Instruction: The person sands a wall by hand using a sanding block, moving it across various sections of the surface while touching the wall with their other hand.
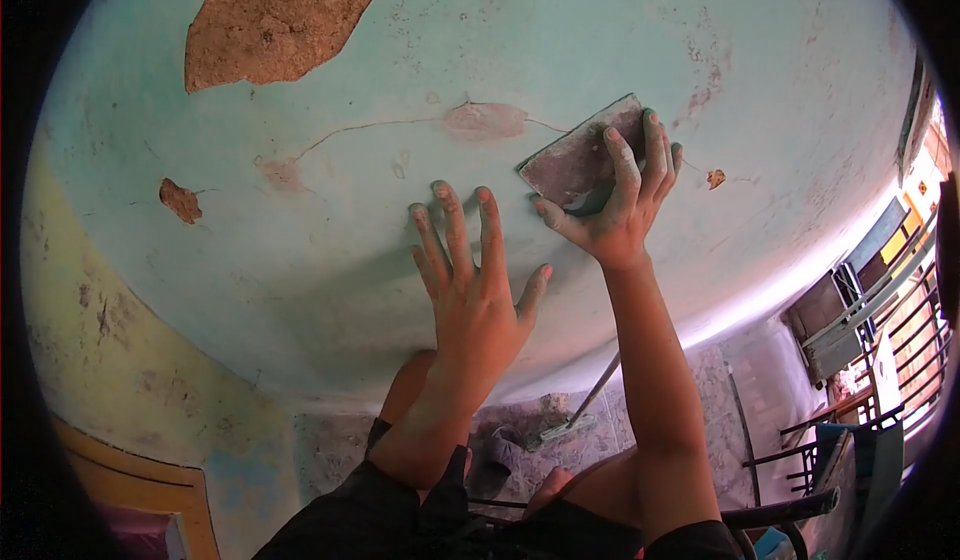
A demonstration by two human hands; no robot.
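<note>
My right hand presses a dusty, brownish rectangular piece of sandpaper against the pale green wall, with fingers over its right side and the thumb at its lower edge. Below and to the left, my left hand has its fingers spread, the tips at the wall and nothing held. Whitish dust coats the fingers of both hands. A thin crack runs across the wall to a smooth pinkish patch just left of the sandpaper. What lies under my right palm is hidden.
Bare brown plaster shows at the upper left, with smaller chips lower down. Below, a long-handled tool reaches the tiled floor. A dark chair frame stands at lower right, near a barred window.
</note>
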